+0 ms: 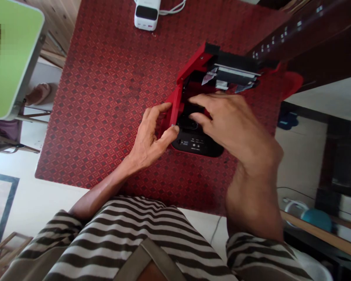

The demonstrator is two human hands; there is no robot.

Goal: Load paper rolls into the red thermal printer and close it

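red and black plastic small printer (193, 145) sits open near the right edge of the patterned red surface (105, 97), with open room to its left. the left hand (148, 140) grips its red side, while the right hand (231, 125) curls fingers (203, 102) inside, their hold unclear. a slip could bend the exposed metal parts (222, 76) or shove the printer toward that edge.

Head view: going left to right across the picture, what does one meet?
green tabletop → red patterned mat → left hand → right hand → pale floor
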